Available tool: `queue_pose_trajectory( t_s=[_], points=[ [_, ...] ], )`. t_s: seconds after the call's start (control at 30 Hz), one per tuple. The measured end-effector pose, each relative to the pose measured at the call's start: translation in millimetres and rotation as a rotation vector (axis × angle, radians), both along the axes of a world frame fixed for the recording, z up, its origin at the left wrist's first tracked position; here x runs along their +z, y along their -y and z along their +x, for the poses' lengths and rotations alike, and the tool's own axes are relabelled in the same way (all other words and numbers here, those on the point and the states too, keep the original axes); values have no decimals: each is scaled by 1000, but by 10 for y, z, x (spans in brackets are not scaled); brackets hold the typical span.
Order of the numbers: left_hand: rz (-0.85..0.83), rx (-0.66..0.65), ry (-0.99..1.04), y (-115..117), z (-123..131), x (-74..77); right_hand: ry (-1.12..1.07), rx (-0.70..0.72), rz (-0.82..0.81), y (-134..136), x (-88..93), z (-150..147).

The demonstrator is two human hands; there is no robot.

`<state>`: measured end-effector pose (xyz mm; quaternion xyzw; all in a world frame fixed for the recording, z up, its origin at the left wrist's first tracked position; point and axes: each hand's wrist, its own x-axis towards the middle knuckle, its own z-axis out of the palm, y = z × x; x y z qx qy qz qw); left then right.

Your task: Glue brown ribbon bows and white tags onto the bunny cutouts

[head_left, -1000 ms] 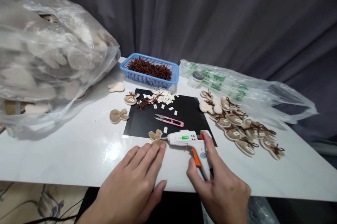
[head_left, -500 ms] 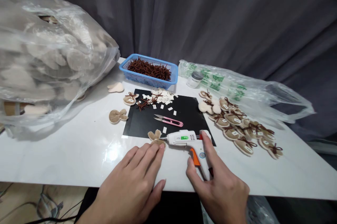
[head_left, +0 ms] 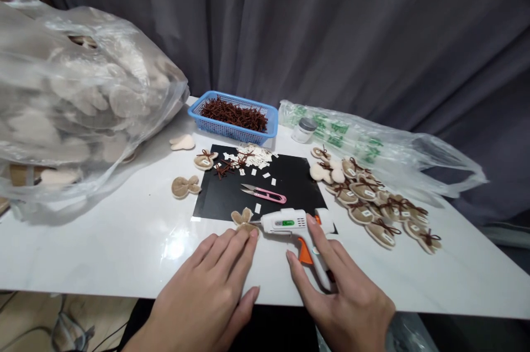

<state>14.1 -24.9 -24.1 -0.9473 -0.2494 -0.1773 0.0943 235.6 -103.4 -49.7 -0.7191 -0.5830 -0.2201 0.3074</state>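
Note:
My left hand (head_left: 207,286) lies with its fingers stretched out flat, the fingertips pressing on a tan plush rabbit-shaped piece (head_left: 242,217) at the front of the table. Most of that piece's lower part is hidden under the fingers. A white hot glue gun (head_left: 285,222) with an orange trigger is in my right hand (head_left: 343,286), index finger along its back and thumb apart from the trigger. Its metal nozzle reaches the rabbit piece just below the ears. Beyond them, pink thread snips (head_left: 271,196) and small white labels (head_left: 260,156) rest on a black mat (head_left: 223,197).
A blue basket (head_left: 273,120) holds brown bows. At left stands a large plastic bag (head_left: 103,81) of plush pieces, with several loose pieces beside it. Rabbit pieces with bows and labels (head_left: 381,233) pile at right, near a lidded jar (head_left: 304,130) and a flattened plastic bag (head_left: 414,148).
My right thumb has moved away from the trigger, and my index finger has shifted left along the gun's back. The nozzle stays at the rabbit piece. The view has shifted slightly.

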Motion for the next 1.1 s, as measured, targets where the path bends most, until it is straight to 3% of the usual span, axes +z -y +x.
queue_pose_trajectory(
  t_s=[0.37, 0.57, 0.77, 1.0, 1.1],
  points=[
    [-52, 6, 13, 2, -7, -18, -92, -61, -32, -14, 47, -24],
    [-42, 2, 38, -1, -5, -21, -312, -106, 15, -1, 101, 18],
    [-48, 9, 85, -2, 6, -28, -529, -149, -139, -55, 113, 275],
    [-24, 32, 145, 0, 22, -52, -506, -267, -249, -181, 96, 563],
    [-41, 23, 143, 0, 31, -45, -461, -235, -260, -241, 122, 581]
  ],
)
